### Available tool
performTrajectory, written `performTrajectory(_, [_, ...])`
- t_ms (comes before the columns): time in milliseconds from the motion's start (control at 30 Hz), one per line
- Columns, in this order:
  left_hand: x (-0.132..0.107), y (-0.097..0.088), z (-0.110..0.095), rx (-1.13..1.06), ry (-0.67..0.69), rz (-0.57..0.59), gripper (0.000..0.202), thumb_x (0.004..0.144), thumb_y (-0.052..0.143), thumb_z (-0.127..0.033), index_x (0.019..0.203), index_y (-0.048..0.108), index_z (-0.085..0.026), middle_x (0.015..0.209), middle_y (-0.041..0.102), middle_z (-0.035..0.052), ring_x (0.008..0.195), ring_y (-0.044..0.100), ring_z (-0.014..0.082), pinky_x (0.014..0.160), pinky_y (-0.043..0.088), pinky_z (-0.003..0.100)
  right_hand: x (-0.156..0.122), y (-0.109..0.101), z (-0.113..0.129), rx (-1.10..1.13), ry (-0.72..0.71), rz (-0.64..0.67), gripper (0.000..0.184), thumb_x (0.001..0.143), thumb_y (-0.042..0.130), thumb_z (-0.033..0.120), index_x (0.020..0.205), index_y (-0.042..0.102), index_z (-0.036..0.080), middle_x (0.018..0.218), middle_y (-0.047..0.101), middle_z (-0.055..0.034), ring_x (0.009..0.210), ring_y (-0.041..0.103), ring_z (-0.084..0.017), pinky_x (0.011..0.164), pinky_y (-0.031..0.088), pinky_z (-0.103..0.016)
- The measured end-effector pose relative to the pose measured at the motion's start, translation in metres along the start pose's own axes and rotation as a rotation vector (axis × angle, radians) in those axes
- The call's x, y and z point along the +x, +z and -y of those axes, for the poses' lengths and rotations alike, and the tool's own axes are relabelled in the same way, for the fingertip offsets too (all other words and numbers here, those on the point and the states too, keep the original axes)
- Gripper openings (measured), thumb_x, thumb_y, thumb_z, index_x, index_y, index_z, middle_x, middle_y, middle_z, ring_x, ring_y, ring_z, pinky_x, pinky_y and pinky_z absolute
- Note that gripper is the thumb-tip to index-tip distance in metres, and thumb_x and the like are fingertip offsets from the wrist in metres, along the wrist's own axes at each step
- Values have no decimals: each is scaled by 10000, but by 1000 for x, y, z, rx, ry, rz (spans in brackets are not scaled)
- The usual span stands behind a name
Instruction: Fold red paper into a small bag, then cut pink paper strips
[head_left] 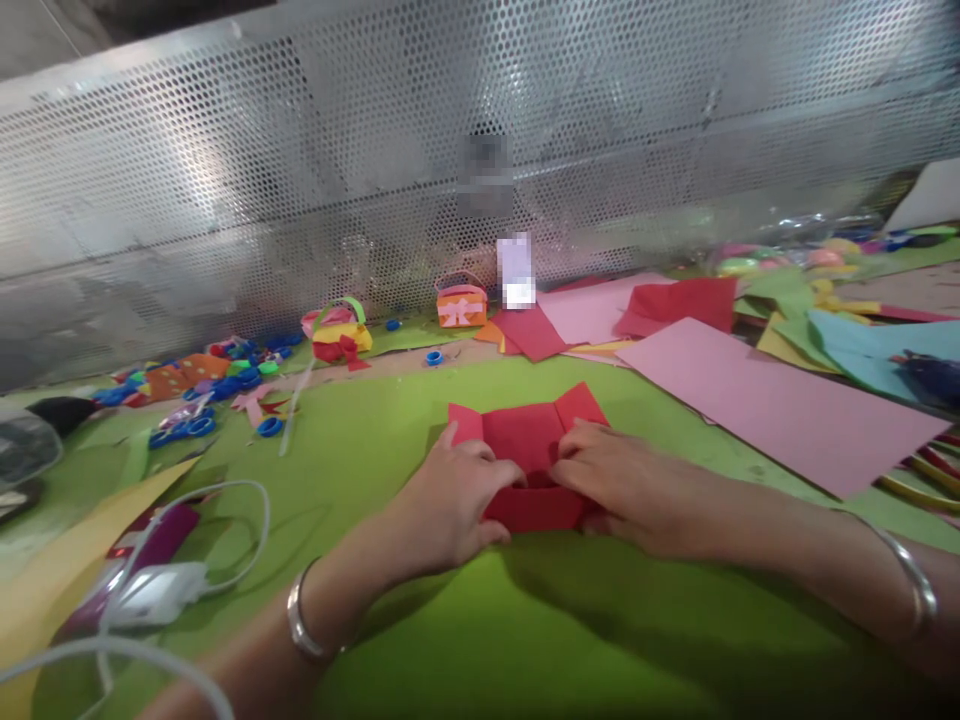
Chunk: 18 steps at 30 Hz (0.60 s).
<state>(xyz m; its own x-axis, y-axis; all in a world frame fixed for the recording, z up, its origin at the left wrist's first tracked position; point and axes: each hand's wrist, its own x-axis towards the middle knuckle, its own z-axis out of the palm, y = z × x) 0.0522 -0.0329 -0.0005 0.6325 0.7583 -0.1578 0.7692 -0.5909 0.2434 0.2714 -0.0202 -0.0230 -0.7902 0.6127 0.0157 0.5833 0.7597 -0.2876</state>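
Note:
A red folded paper box (525, 435) lies on the green table covering (360, 430), its near wall raised and its far corner flaps sticking up. My left hand (469, 490) grips its left side, thumb outside the near wall and fingers curled inside. On the right, my right hand (611, 475) pinches the other end in the same way, with part of its thumb tucked under the box edge. Both hands hide the box's side walls.
Pink paper sheets (780, 400) lie at the right. Small paper baskets (462, 307) stand before the perforated metal panel (375, 150). Blue scissors (184, 428) and scraps sit at the left, with a white cable (262, 510) and power bank (161, 535) nearer me.

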Motion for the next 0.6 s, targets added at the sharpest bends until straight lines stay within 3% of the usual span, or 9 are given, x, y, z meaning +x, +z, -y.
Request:
performTrajectory(133, [1,4,2,-31,43,-10,413,704,779,-194,1091,637,-171,1006,699,96,975,630,291,1064,244,633,0,5,-4,-39,-74,-89,171,672,708,26,745,633,161,845,622,-58,780,591,-188,676,486,-286])
performTrajectory(200, [1,3,6,-48,80,-124,515,689,802,-237,1165,609,-200,1115,682,108,1081,596,317,1087,206,642,2,8,-7,-72,-72,-151,164,672,687,14,727,644,162,812,635,-62,778,595,-202,688,496,-304])
performTrajectory(267, [0,0,13,-67,60,-389,663,658,833,-339,1253,560,-233,1275,608,126,1240,492,349,1114,175,626,5,9,-10,-125,-48,-255,144,723,630,17,767,668,148,825,656,-98,846,597,-247,760,503,-367])
performTrajectory(333, [0,-3,21,-142,-55,-716,811,610,852,-427,1319,504,-241,1393,507,137,1351,362,359,1134,178,590,6,9,-13,-183,-12,-380,192,803,531,25,849,687,127,862,673,-136,949,581,-290,864,477,-448])
performTrajectory(400, [1,-4,27,-364,-202,-892,957,559,873,-451,1377,429,-227,1457,420,158,1385,308,361,1129,225,567,6,7,-14,-253,-18,-537,285,861,429,25,894,691,134,865,686,-128,985,573,-282,944,439,-486])
performTrajectory(433, [2,-3,28,-535,-244,-877,1031,530,886,-450,1403,386,-223,1476,385,172,1380,317,368,1111,267,566,6,6,-14,-284,-44,-614,321,873,395,19,884,690,146,852,692,-111,983,575,-266,975,425,-485])
performTrajectory(500, [5,3,24,-943,-234,-654,1107,488,911,-406,1419,343,-218,1460,400,198,1315,419,383,1042,378,553,6,6,-14,-326,-127,-712,351,884,376,12,819,682,172,782,694,-68,958,588,-235,1012,419,-454])
performTrajectory(567, [8,11,16,-1281,-153,-417,987,509,911,-341,1354,424,-191,1339,539,198,1171,565,364,951,472,497,6,7,-12,-328,-205,-703,339,887,408,18,754,669,190,694,680,-34,949,599,-221,1028,424,-421])
performTrajectory(600, [10,14,11,-1387,-126,-369,896,526,907,-312,1300,476,-176,1256,607,184,1097,612,339,908,500,457,6,8,-11,-324,-232,-680,328,885,430,21,741,667,196,666,674,-21,953,605,-218,1043,417,-418])
